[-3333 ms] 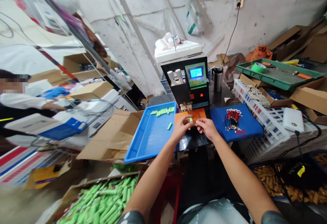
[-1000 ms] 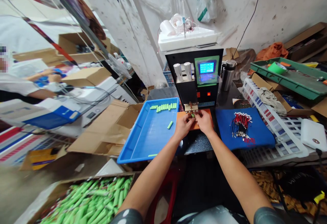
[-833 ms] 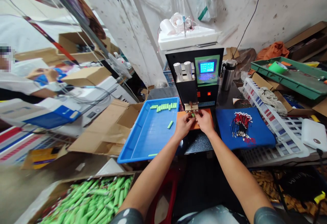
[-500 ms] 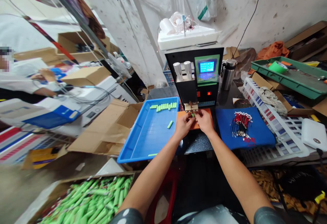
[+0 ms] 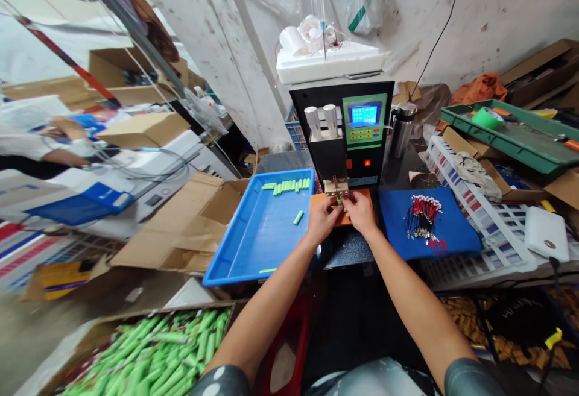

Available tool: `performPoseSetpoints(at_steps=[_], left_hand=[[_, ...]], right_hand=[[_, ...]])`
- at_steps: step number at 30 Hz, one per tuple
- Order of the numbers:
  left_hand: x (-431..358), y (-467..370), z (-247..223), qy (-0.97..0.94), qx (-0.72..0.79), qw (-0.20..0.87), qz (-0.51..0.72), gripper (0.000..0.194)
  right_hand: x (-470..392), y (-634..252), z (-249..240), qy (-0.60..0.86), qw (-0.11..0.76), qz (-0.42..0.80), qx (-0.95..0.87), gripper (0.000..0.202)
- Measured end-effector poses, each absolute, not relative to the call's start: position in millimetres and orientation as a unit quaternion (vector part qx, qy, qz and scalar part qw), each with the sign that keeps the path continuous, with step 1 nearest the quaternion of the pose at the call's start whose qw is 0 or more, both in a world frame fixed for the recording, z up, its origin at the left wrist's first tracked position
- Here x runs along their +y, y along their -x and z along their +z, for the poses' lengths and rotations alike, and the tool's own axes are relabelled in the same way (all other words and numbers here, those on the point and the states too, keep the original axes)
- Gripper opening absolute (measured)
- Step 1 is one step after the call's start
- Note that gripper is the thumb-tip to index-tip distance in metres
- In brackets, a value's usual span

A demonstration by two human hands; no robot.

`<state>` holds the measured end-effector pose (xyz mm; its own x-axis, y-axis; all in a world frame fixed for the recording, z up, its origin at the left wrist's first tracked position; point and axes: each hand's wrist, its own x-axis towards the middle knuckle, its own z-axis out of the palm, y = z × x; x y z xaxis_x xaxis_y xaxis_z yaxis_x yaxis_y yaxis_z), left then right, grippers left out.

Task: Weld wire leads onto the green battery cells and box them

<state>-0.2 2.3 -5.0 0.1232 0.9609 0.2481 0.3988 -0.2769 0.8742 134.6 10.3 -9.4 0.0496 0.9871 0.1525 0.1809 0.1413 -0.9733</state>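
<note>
Both hands meet under the tip of a black machine (image 5: 328, 158) with a lit screen. My left hand (image 5: 322, 218) pinches a small green cell (image 5: 339, 201) from the left. From the right, my right hand (image 5: 359, 210) has its fingers closed at the same cell; whatever else they hold is too small to make out. An orange pad (image 5: 316, 202) lies under the hands. To the left, a blue tray (image 5: 253, 233) holds a row of several green cells (image 5: 292, 187) and a loose one (image 5: 298, 217). Wires with red and black leads (image 5: 424, 215) rest on a blue cloth (image 5: 391, 233) at the right.
A box of green wrapped cells (image 5: 158, 354) stands at the lower left, with open cardboard (image 5: 176, 221) above it. White crates (image 5: 502, 245), a green tray (image 5: 520, 143) and a steel flask (image 5: 401, 131) are on the right. Another person's arm (image 5: 66, 143) shows at far left.
The whole view has shifted slightly, so the scene sits a little further left. Both hands stay at the machine's tip around the green cell.
</note>
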Motion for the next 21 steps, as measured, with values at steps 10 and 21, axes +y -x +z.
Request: performPoseSetpoints(at_steps=[10, 21], left_hand=[[-4.4, -2.0, 6.5, -0.676, 0.503, 0.331, 0.425, 0.031], [-103.2, 79.7, 45.5, -0.696, 0.564, 0.169, 0.411, 0.037]], right_hand=[[-28.5, -190.1, -14.1, 0.549, 0.525, 0.343, -0.552, 0.019], [-14.1, -339.8, -9.2, 0.806, 0.211, 0.06, -0.549, 0.022]])
